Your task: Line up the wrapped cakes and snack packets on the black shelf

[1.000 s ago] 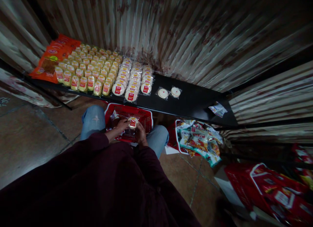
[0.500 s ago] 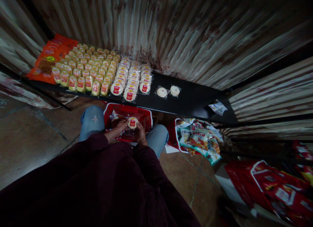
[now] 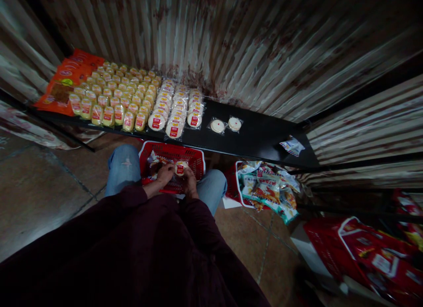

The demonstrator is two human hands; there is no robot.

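Observation:
Between my knees, over a red basket, I hold a round wrapped pastry with a red label facing up. My left hand pinches its wrapper on the left side. My right hand is closed on its right edge, the fingers partly hidden. Other packages lie in the basket beneath my hands, too dim to name. On the black shelf ahead stand overlapping rows of the same labelled pastries. Two pale round pastries in clear wrappers lie to the right of those rows.
Small yellow wrapped cakes and orange bags fill the left of the black shelf. A small packet lies at its right end. Right of my knee is a basket of snack bags; red packages sit farther right.
The pastry stays between my hands, with its label turned slightly. My left fingers have shifted a little on the wrapper. The whole view has moved slightly.

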